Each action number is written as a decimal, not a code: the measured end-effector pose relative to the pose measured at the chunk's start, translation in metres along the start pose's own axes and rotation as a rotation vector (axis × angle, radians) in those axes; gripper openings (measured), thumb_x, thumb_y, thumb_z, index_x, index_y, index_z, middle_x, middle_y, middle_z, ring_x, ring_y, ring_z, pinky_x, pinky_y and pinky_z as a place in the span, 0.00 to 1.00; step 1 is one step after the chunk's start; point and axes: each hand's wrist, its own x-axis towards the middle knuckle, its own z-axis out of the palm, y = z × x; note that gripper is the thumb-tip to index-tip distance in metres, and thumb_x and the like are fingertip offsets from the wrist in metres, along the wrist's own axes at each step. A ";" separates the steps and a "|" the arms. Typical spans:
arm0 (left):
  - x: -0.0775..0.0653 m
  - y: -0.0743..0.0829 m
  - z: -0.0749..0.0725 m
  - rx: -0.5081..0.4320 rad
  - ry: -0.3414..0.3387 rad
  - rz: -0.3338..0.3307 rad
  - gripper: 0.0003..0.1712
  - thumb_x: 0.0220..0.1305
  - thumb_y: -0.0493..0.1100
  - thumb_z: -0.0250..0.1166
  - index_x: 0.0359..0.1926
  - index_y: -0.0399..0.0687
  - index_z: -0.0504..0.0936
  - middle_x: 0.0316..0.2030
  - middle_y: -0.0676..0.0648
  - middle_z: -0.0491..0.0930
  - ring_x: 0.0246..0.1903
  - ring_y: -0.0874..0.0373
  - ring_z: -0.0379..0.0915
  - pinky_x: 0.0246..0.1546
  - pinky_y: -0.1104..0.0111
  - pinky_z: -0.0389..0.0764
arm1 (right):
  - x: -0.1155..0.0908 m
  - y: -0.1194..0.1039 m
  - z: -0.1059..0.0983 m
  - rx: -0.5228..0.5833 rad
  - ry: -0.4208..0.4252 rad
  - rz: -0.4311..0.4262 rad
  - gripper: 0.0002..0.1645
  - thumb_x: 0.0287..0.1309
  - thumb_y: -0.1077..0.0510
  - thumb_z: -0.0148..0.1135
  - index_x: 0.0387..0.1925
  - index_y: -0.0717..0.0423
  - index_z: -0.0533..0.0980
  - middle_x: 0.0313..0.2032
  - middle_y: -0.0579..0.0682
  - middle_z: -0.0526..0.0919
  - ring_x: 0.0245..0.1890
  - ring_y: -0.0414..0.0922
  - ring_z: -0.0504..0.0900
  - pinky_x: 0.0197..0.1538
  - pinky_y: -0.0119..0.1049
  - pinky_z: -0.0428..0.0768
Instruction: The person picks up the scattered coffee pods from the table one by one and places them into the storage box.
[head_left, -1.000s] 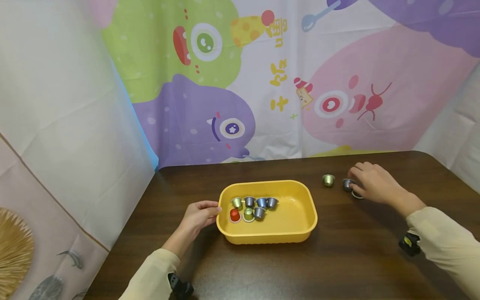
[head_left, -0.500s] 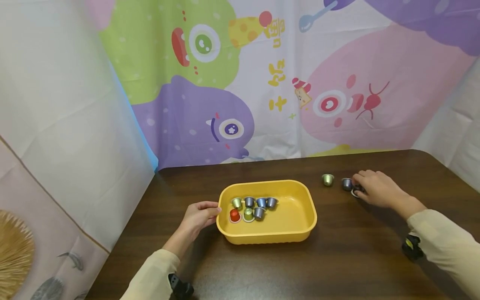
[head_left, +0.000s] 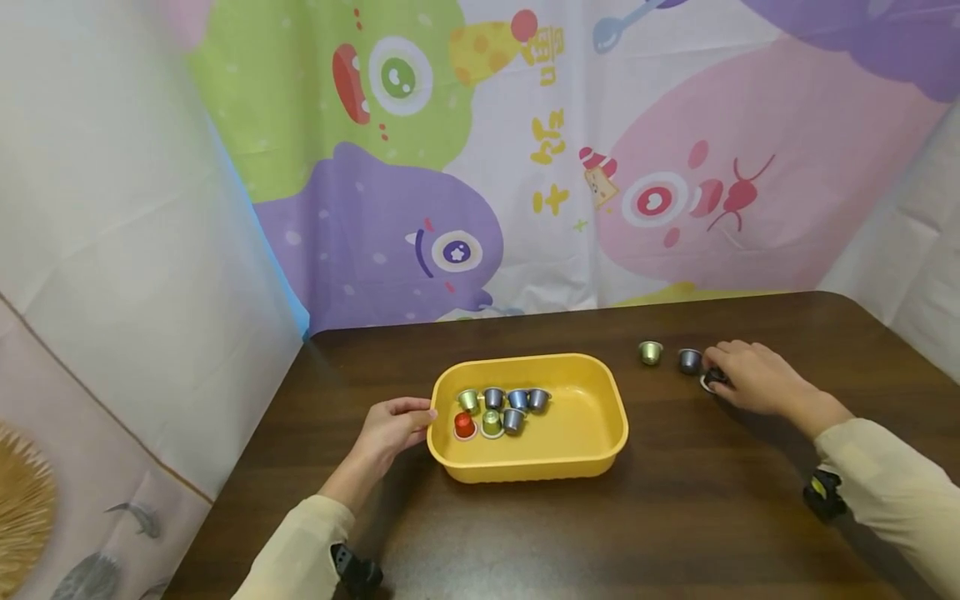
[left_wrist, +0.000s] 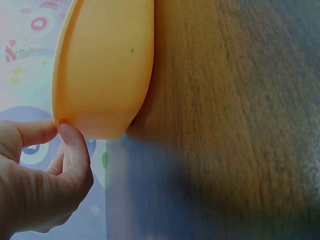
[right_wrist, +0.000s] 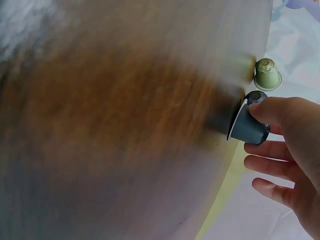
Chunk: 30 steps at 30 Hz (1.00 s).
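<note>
My left hand (head_left: 390,429) pinches the left end of a yellow plastic tray (head_left: 611,433) between thumb and fingers; the left wrist view shows the thumb on the tray's rim (left_wrist: 56,100). Toward the table's right side, my right hand (head_left: 753,377) holds a dark coffee capsule (right_wrist: 248,125) between thumb and index finger, its white rim against the table and the other fingers spread. Just left of it stands another dark capsule (head_left: 690,361), and beyond that a pale green capsule (head_left: 650,352). My fingers partly hide the held capsule in the head view.
Inside the tray, toward its left, lie several capsules: a red one (head_left: 464,426), green ones (head_left: 492,422), a blue one (head_left: 518,400) and grey ones (head_left: 513,422). Behind the brown wooden table (head_left: 480,533) hangs a cartoon-printed curtain (head_left: 547,250).
My right hand has shifted slightly right and down from beside the middle dark capsule to the rightmost one, which it now grips. The left hand stays on the tray.
</note>
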 end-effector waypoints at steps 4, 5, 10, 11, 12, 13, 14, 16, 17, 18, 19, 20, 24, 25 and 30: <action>0.001 -0.002 0.000 0.005 0.000 -0.008 0.17 0.60 0.33 0.63 0.49 0.30 0.79 0.37 0.44 0.82 0.36 0.58 0.80 0.42 0.67 0.86 | -0.001 -0.001 0.001 0.010 -0.026 0.006 0.14 0.45 0.58 0.73 0.32 0.56 0.75 0.28 0.48 0.78 0.29 0.46 0.77 0.31 0.46 0.76; 0.002 -0.002 0.000 0.006 -0.002 -0.008 0.17 0.60 0.34 0.63 0.49 0.30 0.79 0.37 0.44 0.81 0.36 0.58 0.80 0.42 0.67 0.86 | -0.002 -0.002 0.001 0.010 -0.031 0.007 0.14 0.45 0.58 0.72 0.32 0.56 0.75 0.28 0.48 0.78 0.29 0.47 0.77 0.31 0.46 0.76; 0.003 -0.002 -0.001 0.003 -0.003 -0.007 0.17 0.60 0.34 0.63 0.50 0.30 0.79 0.38 0.44 0.82 0.36 0.59 0.80 0.42 0.68 0.86 | 0.000 -0.003 0.001 0.012 -0.051 0.009 0.14 0.46 0.58 0.72 0.34 0.57 0.75 0.29 0.49 0.79 0.30 0.47 0.77 0.32 0.47 0.77; 0.004 -0.002 -0.001 0.004 -0.003 -0.007 0.17 0.60 0.34 0.63 0.50 0.30 0.79 0.38 0.44 0.82 0.36 0.59 0.80 0.42 0.68 0.86 | 0.000 -0.003 0.001 0.014 -0.051 0.009 0.14 0.46 0.58 0.72 0.34 0.57 0.75 0.29 0.49 0.79 0.30 0.47 0.77 0.32 0.47 0.77; 0.004 -0.002 -0.001 0.004 -0.003 -0.006 0.17 0.60 0.34 0.64 0.50 0.30 0.79 0.38 0.44 0.82 0.36 0.59 0.80 0.41 0.68 0.86 | 0.000 -0.003 0.001 0.014 -0.052 0.009 0.14 0.46 0.58 0.72 0.33 0.56 0.75 0.29 0.49 0.78 0.30 0.47 0.77 0.32 0.47 0.77; 0.004 -0.002 -0.001 0.007 -0.002 -0.007 0.17 0.60 0.34 0.64 0.50 0.30 0.79 0.37 0.44 0.82 0.36 0.59 0.80 0.41 0.68 0.86 | 0.000 -0.003 0.001 0.016 -0.051 0.008 0.14 0.46 0.58 0.72 0.33 0.56 0.75 0.29 0.49 0.78 0.30 0.46 0.77 0.32 0.46 0.77; 0.004 -0.001 -0.001 0.008 -0.002 -0.008 0.17 0.60 0.34 0.64 0.50 0.30 0.79 0.37 0.44 0.82 0.36 0.59 0.80 0.41 0.68 0.86 | 0.000 -0.003 0.001 0.017 -0.049 0.006 0.14 0.46 0.58 0.72 0.33 0.56 0.75 0.29 0.49 0.78 0.29 0.46 0.77 0.32 0.46 0.77; 0.004 -0.001 -0.001 0.009 -0.002 -0.010 0.17 0.60 0.34 0.64 0.50 0.29 0.79 0.37 0.45 0.81 0.35 0.59 0.80 0.41 0.68 0.86 | 0.000 -0.003 0.000 0.017 -0.040 0.003 0.14 0.46 0.58 0.72 0.32 0.56 0.75 0.28 0.48 0.78 0.29 0.45 0.76 0.32 0.46 0.76; 0.004 0.000 -0.001 0.011 -0.002 -0.011 0.17 0.60 0.34 0.64 0.50 0.30 0.79 0.36 0.45 0.81 0.35 0.59 0.80 0.42 0.68 0.86 | 0.001 -0.003 0.000 0.016 -0.034 0.001 0.14 0.46 0.58 0.72 0.32 0.56 0.75 0.28 0.48 0.78 0.29 0.45 0.76 0.31 0.46 0.76; 0.004 0.000 -0.001 0.011 -0.002 -0.012 0.17 0.60 0.34 0.64 0.50 0.29 0.79 0.36 0.45 0.81 0.35 0.59 0.80 0.42 0.68 0.86 | 0.001 -0.003 0.000 0.014 -0.026 -0.002 0.14 0.46 0.58 0.72 0.32 0.56 0.75 0.28 0.48 0.78 0.29 0.45 0.76 0.31 0.45 0.76; 0.004 0.000 -0.001 0.012 -0.002 -0.012 0.17 0.60 0.34 0.64 0.49 0.30 0.79 0.37 0.45 0.81 0.35 0.60 0.80 0.42 0.68 0.86 | 0.001 -0.003 -0.001 0.014 -0.016 -0.006 0.14 0.45 0.58 0.72 0.32 0.55 0.75 0.28 0.48 0.77 0.28 0.45 0.76 0.31 0.45 0.76; 0.003 0.001 -0.001 0.013 -0.003 -0.012 0.17 0.60 0.34 0.64 0.49 0.30 0.79 0.37 0.45 0.81 0.35 0.60 0.80 0.42 0.68 0.86 | 0.001 -0.003 -0.001 0.013 -0.004 -0.012 0.14 0.45 0.58 0.72 0.32 0.55 0.75 0.28 0.48 0.77 0.28 0.45 0.76 0.30 0.45 0.75; 0.003 0.001 -0.002 0.012 -0.006 -0.012 0.17 0.60 0.34 0.64 0.50 0.30 0.79 0.37 0.44 0.81 0.34 0.60 0.80 0.42 0.67 0.86 | 0.004 -0.006 -0.002 0.010 0.043 -0.042 0.15 0.44 0.58 0.73 0.31 0.55 0.75 0.27 0.47 0.77 0.28 0.45 0.75 0.30 0.45 0.75; 0.003 0.001 -0.002 0.014 -0.007 -0.012 0.17 0.60 0.34 0.64 0.50 0.30 0.79 0.37 0.44 0.81 0.35 0.60 0.80 0.42 0.67 0.86 | 0.005 -0.007 -0.003 0.010 0.051 -0.048 0.15 0.44 0.58 0.73 0.31 0.55 0.75 0.27 0.47 0.77 0.28 0.45 0.75 0.30 0.45 0.75; 0.002 0.001 -0.002 0.015 -0.010 -0.017 0.17 0.60 0.34 0.64 0.50 0.30 0.79 0.38 0.44 0.81 0.35 0.60 0.79 0.44 0.66 0.85 | 0.009 -0.013 -0.009 -0.001 0.076 -0.063 0.16 0.42 0.58 0.74 0.32 0.56 0.75 0.28 0.48 0.77 0.29 0.47 0.76 0.31 0.47 0.75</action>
